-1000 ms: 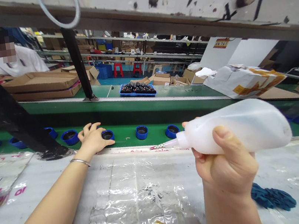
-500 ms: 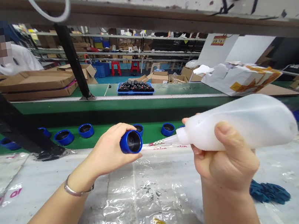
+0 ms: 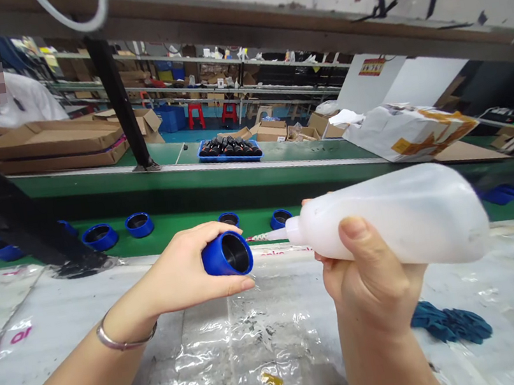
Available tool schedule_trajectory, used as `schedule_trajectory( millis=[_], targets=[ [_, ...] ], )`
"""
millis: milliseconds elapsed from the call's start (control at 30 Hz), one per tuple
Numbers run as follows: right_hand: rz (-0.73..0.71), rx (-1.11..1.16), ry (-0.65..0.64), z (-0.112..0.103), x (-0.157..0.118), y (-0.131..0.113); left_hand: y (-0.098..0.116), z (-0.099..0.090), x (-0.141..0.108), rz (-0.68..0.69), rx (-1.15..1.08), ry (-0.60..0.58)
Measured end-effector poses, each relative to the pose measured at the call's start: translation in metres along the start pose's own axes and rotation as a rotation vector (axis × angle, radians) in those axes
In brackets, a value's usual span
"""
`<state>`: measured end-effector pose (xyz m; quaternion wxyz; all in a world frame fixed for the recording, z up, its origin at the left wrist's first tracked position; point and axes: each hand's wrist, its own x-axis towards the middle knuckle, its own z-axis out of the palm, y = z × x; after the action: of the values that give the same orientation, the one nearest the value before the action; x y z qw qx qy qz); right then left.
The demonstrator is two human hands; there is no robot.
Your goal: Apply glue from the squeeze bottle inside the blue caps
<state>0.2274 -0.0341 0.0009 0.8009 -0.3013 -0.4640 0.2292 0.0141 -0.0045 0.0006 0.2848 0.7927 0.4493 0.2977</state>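
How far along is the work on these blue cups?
Done: one blue cup is off the green belt, in the left hand. In hand: the right hand holds a squeeze bottle, nozzle near the rim. Left: possibly other cups; which are finished isn't visible.

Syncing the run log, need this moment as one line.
left hand: holds blue ring-shaped part, opening toward nozzle | right hand: holds white bottle | teal cloth: on bench

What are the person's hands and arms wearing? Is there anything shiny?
Yes! A thin, smooth, silvery bracelet curves around the wrist of the left hand. The right hand has no bracelet. No gloves, rings or sleeves show.
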Motion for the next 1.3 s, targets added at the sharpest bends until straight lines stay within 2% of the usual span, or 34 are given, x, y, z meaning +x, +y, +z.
schedule_trajectory(
  millis=[167,433,567,1100,1300],
  targets=[
    [0.001,-0.083,-0.044,-0.007,-0.006,0.01,0.002,0.0,-0.002,0.025,-0.021,-0.022],
    [-0.133,-0.177,-0.141,-0.015,-0.004,0.023,0.005,-0.002,-0.003,0.048,-0.039,-0.043],
    [-0.167,-0.186,-0.156,-0.014,-0.004,0.019,0.005,-0.003,-0.004,0.054,-0.031,-0.031],
    [-0.119,-0.115,-0.099,-0.006,-0.002,-0.002,0.004,-0.004,-0.005,0.132,0.031,0.007],
    [-0.126,-0.142,-0.119,-0.008,-0.002,-0.005,0.004,-0.004,-0.005,0.19,0.064,0.032]
  ],
)
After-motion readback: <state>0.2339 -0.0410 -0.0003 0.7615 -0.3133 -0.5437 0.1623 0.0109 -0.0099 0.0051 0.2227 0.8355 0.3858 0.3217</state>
